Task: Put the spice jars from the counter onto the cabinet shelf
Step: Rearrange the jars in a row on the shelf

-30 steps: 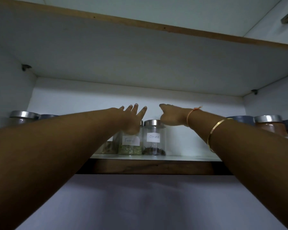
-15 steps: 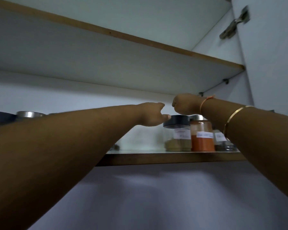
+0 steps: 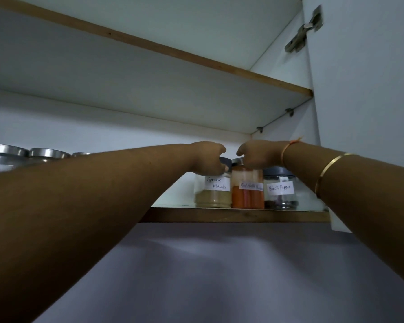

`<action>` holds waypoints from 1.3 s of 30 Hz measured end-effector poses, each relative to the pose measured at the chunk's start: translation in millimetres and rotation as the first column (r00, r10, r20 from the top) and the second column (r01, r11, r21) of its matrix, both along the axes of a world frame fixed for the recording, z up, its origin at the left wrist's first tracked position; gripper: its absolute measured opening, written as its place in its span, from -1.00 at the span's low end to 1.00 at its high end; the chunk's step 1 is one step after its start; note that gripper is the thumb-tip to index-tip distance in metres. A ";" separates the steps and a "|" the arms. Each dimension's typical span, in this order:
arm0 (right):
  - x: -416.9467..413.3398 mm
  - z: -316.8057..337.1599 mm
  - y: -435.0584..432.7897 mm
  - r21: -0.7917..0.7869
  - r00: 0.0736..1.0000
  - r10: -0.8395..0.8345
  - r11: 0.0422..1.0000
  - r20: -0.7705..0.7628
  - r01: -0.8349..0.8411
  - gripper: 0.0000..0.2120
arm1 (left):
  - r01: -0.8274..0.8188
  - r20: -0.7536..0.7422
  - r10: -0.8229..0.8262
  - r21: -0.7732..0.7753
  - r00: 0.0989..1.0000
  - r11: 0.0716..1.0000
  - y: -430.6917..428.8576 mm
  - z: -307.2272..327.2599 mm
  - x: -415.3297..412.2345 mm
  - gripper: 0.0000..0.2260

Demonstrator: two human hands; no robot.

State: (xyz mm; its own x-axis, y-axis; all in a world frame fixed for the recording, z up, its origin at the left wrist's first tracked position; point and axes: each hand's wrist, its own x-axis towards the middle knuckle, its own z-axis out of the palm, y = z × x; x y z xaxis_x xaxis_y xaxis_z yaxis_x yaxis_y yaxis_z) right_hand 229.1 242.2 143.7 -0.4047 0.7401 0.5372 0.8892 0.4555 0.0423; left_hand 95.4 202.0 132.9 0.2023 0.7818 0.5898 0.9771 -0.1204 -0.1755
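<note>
A second ago the hands were at two jars further left on the cabinet shelf (image 3: 219, 216), the left fingers spread; now both have moved right. The left hand (image 3: 209, 158) curls over the dark lid of the Garam Masala jar (image 3: 214, 194), and the right hand (image 3: 258, 155) closes on the lid of the Red Chilli Powder jar (image 3: 247, 197). The two jars touch, with the Black Pepper jar (image 3: 280, 194) just right of them. All three already stand on the shelf, near its front edge, so this looks like final positioning. Each stands upright, long axis vertical, lid up, label facing the near side.
</note>
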 end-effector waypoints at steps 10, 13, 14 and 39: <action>2.8 -6.8 23.6 0.127 0.998 0.006 0.992 0.066 -0.014 -0.63 | -0.065 -0.197 0.080 0.078 0.977 0.995 12.4 -5.2 -7.4 -0.63; -3.4 -7.5 26.1 0.141 0.994 -0.007 0.990 0.108 -0.008 -0.55 | -0.083 -0.214 0.098 0.076 0.972 0.994 14.0 -2.5 -15.6 -0.60; -6.4 -7.4 26.2 0.143 0.993 -0.006 0.990 0.119 -0.012 -0.53 | -0.087 -0.217 0.101 0.073 0.971 0.993 13.6 -1.0 -19.0 -0.59; -133.3 -9.1 32.1 0.012 0.982 0.123 0.992 0.141 -0.126 -0.73 | -0.459 -0.299 0.391 -0.207 0.870 0.864 30.8 9.6 -121.9 -0.63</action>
State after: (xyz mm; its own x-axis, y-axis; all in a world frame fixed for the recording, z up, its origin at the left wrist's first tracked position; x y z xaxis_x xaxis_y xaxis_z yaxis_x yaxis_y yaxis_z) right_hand 95.8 274.3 134.6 -0.5650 0.6684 0.4837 0.8105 0.5596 0.1733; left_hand -26.5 232.8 142.5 -0.0781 0.9419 0.3267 0.8747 0.2220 -0.4309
